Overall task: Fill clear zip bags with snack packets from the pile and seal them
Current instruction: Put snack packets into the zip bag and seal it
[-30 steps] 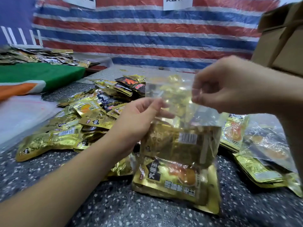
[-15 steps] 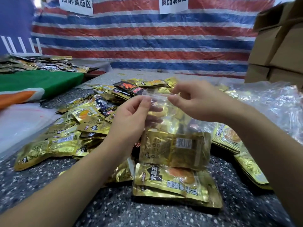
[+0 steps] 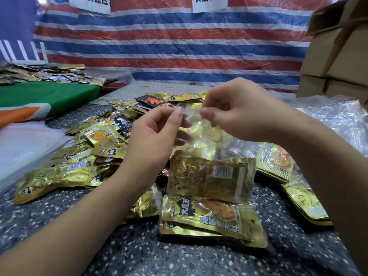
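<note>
Clear zip bag [image 3: 211, 156] holding gold packets [image 3: 211, 176], left hand [image 3: 153, 140] and right hand [image 3: 237, 114] pinching its top

Count: two hands [image 3: 153, 136] [image 3: 237, 114]; one clear zip bag [image 3: 209, 148]; two white signs [image 3: 89, 4] [image 3: 210, 4]; snack packets [image 3: 83, 156] uncountable.

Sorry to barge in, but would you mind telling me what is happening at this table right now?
A person is packing snacks. Both hands hold up a clear zip bag by its top strip: the left hand pinches one end, the right hand the other, apparently to seal it. Gold snack packets already sit inside. The loose pile lies to the left on the speckled table, with cardboard boxes stacked at the right.
</note>
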